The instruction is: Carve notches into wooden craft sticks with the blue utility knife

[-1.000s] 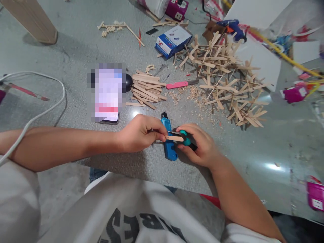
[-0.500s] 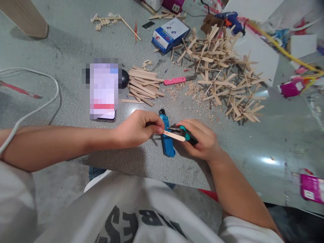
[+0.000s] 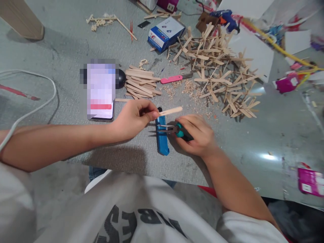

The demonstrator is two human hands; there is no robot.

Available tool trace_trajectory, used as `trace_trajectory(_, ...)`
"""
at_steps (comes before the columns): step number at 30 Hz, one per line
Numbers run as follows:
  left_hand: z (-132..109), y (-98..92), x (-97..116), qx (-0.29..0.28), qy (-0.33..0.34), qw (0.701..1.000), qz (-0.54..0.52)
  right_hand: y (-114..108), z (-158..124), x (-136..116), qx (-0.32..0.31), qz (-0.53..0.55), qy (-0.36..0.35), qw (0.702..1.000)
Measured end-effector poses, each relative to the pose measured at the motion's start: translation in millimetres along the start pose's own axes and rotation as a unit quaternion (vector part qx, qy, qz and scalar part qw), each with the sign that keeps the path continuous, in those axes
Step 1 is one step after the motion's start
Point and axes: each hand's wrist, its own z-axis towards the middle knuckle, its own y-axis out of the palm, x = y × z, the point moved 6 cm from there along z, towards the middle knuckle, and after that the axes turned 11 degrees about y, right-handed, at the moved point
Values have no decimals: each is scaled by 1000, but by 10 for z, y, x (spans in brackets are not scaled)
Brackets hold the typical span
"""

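Wooden stick pinched at one end by left hand: thumb & forefinger grip closed tight on it. Stick held roughly level, clear of the worktop, free end pointing twd. the right edge. Right hand, just beside it & nearer the front edge, has its grip wrapped shut round teal-handled pliers. Metal jaws point left, just below the stick w/o touching it, over a blue tool lying flat nr. the front edge. Behind the hands, twd. worktop ctr.: phone, loose stick pile, pink-handled knife, wood shavings. Back right: stick lattice. Nr. back edge: blue-white box. Left edge: white cable.
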Motion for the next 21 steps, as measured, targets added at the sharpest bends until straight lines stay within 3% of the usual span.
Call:
trace_trajectory(7, -56, -9, -1, 30, 12, 998, 51, -113, 13, 11, 85, -62, 46, 993)
trace_trajectory(15, -77, -9, 66, 34, 34, 996, 73, -91, -12, -59, 70, -91, 80, 990)
trace_trajectory(21, -110, 26, -54, 37, -22, 998, -45, -85, -24, -4, 79, -96, 99, 987)
